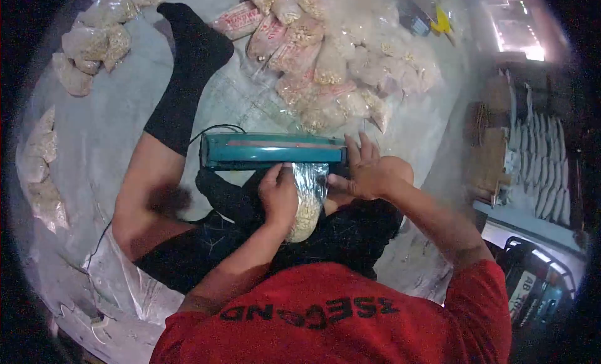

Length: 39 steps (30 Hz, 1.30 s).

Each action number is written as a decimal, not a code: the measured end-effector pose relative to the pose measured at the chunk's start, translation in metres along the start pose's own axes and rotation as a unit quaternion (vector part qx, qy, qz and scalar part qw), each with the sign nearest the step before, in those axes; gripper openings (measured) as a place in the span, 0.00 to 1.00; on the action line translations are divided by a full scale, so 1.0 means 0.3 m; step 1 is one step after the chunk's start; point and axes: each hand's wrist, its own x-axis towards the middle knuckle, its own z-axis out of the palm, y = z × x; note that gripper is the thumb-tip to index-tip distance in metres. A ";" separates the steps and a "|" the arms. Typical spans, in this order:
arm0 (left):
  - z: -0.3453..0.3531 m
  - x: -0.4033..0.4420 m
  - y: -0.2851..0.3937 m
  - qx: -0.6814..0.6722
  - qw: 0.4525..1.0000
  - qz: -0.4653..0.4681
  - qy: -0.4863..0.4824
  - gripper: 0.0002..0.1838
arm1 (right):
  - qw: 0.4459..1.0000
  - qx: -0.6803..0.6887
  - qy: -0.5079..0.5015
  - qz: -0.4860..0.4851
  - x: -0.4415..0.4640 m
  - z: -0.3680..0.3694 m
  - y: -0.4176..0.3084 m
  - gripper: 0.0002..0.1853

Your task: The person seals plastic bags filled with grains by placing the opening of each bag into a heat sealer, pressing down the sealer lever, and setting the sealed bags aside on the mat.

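Note:
A clear plastic bag (307,215) filled with pale, nut-like pieces lies over my lap, its flat top reaching the front edge of a teal impulse sealer (269,153). My left hand (279,192) is closed on the bag's left edge, thumb and fingers near the sealer. On the other side, my right hand (368,170) is open, with its fingers stretched out at the sealer's right end. Its thumb points to the bag's right edge; whether it presses on the plastic I cannot tell. The bag's mouth is hidden at the sealer.
Several filled bags (328,66), some with red print, are piled beyond the sealer. More bags (94,46) lie at the far left, others (45,170) along the left edge. A black cable (216,128) runs from the sealer. Long packets (543,163) hang at right.

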 end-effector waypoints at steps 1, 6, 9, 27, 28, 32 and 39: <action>0.001 0.002 -0.003 0.004 1.000 0.015 0.004 0.13 | 1.000 0.006 0.009 -0.002 -0.007 -0.003 -0.006 0.67; 0.011 0.023 -0.024 -0.054 0.998 0.021 -0.006 0.13 | 0.993 -0.021 0.112 -0.025 -0.035 0.061 0.005 0.64; 0.001 -0.010 0.034 0.058 0.996 0.064 0.001 0.13 | 0.980 0.016 0.186 -0.075 -0.066 0.063 0.017 0.54; 0.003 0.067 -0.058 -0.124 0.988 -0.002 -0.092 0.09 | 0.898 0.359 0.229 -0.112 -0.461 0.436 -0.140 0.39; 0.004 0.053 -0.048 -0.124 0.988 0.002 -0.094 0.09 | 0.923 0.324 0.176 -0.108 -0.479 0.443 -0.150 0.39; 0.009 -0.147 0.050 -0.097 0.980 0.057 -0.164 0.08 | 0.923 0.291 0.203 -0.149 -0.512 0.425 -0.177 0.41; -0.088 -0.551 0.224 0.043 0.943 0.225 -0.242 0.12 | 0.831 0.497 0.006 -0.250 -0.320 0.507 -0.104 0.58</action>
